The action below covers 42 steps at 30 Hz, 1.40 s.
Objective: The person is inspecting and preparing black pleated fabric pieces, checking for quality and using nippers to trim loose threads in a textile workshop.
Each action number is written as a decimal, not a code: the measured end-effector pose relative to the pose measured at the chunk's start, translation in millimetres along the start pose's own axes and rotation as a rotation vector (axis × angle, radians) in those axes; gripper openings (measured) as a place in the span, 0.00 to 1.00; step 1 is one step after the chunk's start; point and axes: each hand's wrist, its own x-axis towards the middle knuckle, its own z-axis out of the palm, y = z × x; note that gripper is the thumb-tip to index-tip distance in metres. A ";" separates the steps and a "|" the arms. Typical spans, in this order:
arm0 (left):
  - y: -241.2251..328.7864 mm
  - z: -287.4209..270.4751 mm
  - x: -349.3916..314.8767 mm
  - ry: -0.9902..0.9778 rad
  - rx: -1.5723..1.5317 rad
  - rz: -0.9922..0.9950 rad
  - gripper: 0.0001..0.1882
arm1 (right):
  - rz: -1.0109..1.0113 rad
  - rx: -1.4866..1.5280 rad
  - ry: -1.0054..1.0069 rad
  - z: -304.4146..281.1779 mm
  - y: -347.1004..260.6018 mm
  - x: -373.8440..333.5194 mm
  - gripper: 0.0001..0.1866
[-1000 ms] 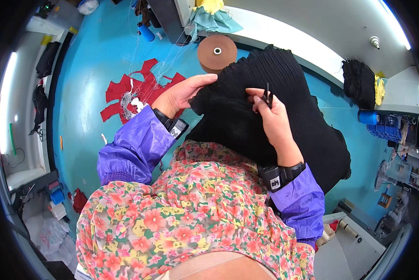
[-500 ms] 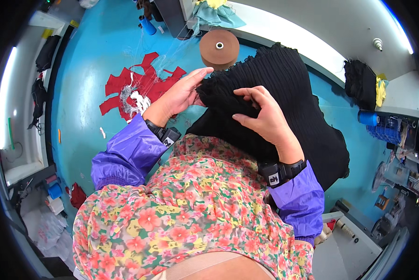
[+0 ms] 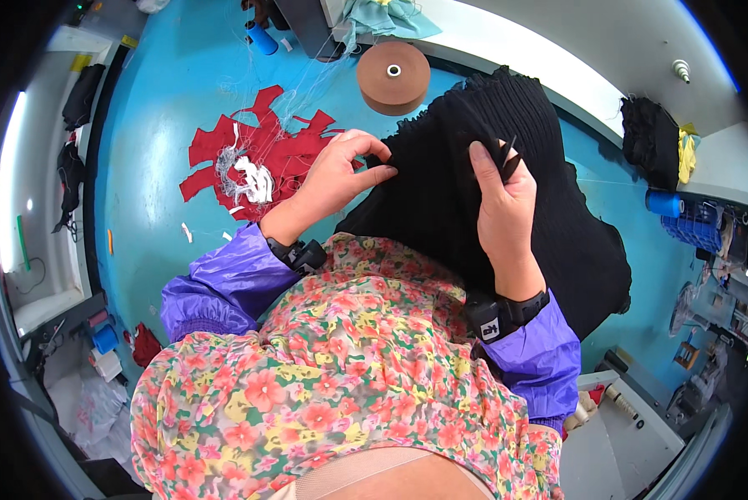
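R grip (image 3: 505, 204) rightward, over blk cloth (image 3: 440, 217)

Around the brown roll (image 3: 394, 77) spreads a glossy blue surface (image 3: 145, 125) (floor or tabletop, hard to tell which). To the roll's left, at the top edge, stands a dark grey post (image 3: 311, 33); to its right runs a white ledge (image 3: 511, 50) alongside a pale grey panel (image 3: 607, 42). Far left of the roll, a bright strip light (image 3: 10, 192) lines a pale unit (image 3: 47, 150); well below and right of it sits a light grey stand (image 3: 586, 467).
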 end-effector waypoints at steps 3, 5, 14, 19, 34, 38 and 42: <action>-5.1 0.6 0.8 -0.036 -0.005 -0.055 0.13 | -0.079 -0.026 0.063 -3.8 -9.5 -2.3 0.07; -6.0 1.7 -1.1 -0.030 0.054 -0.057 0.14 | -0.068 -0.083 0.069 -5.5 -9.0 -2.3 0.07; 26.7 -14.3 8.9 0.009 -0.698 -0.203 0.09 | -0.287 -0.634 -0.126 7.6 5.9 -5.8 0.07; 45.8 -14.8 24.5 -0.102 -0.909 -0.242 0.10 | -0.423 -0.735 -0.223 10.6 3.2 -8.4 0.13; 4.0 8.8 16.7 -0.110 -0.144 -0.163 0.16 | -0.071 0.127 0.232 -1.0 -19.3 10.8 0.08; 8.7 5.1 17.3 -0.014 -0.090 -0.090 0.11 | -0.148 0.024 0.190 1.2 -21.4 7.9 0.07; 13.2 -2.5 15.2 0.025 -0.302 -0.159 0.07 | -0.162 -0.035 0.233 -7.3 -18.1 8.8 0.09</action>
